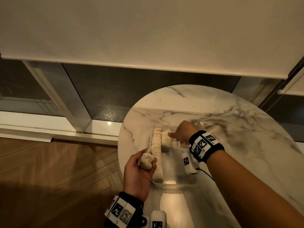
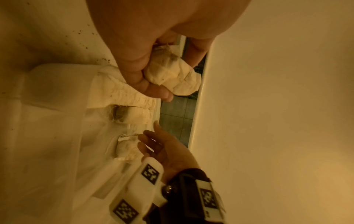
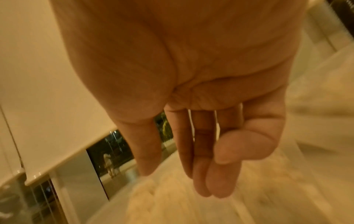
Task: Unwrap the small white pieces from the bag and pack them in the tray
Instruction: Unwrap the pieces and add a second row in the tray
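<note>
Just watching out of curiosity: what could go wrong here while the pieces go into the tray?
The left hand grips a white piece out past the marble table edge, above the wooden floor; if it slips it may fall there. The clear tray sits near that edge, so a nudge from the right hand might shift it.

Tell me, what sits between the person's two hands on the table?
In the head view, rows of small white pieces packed in the clear tray lie between the left hand, which holds a bundle, and the right hand.
</note>
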